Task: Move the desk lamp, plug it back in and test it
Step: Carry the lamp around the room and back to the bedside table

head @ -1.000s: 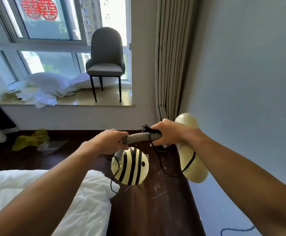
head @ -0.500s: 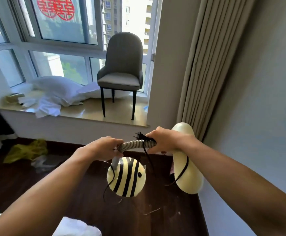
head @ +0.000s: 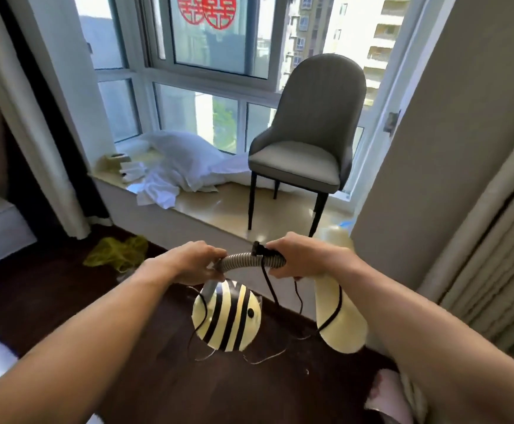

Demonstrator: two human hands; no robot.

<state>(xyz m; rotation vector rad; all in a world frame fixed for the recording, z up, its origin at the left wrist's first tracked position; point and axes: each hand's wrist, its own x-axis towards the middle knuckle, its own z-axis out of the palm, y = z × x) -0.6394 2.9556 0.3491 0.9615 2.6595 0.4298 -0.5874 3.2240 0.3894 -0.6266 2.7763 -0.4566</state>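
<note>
While carried across the room: held off the floor, no desk in sight.
Lamp: hanging in mid-air between both arms, striped bee-shaped part dangling below the left hand, pale oval part drooping beside the right forearm, above the dark floor.
Neck: ribbed grey tube running level from one fist to the other, bearing all the weight.
Left hand: fingers wrapped fully round the tube's left end, closed tight.
Right hand: fingers curled shut round the tube's right end, pinning the plug against it.
Cord: black, loose, looping down under the neck and across the pale part, ends trailing low.
Step in hand: probably the carry, with plugging in and testing yet to come.
Grip advice: keep both fists spread apart on the neck so the tube stays level and neither heavy end swings.
Cord advice: gather the slack up before walking on, as the low loops could catch underfoot.
Path: chair on the window ledge ahead, yellow cloth on the floor to the left; steer between them.
Socket: none visible, so cannot tell where the lamp is headed.
</note>
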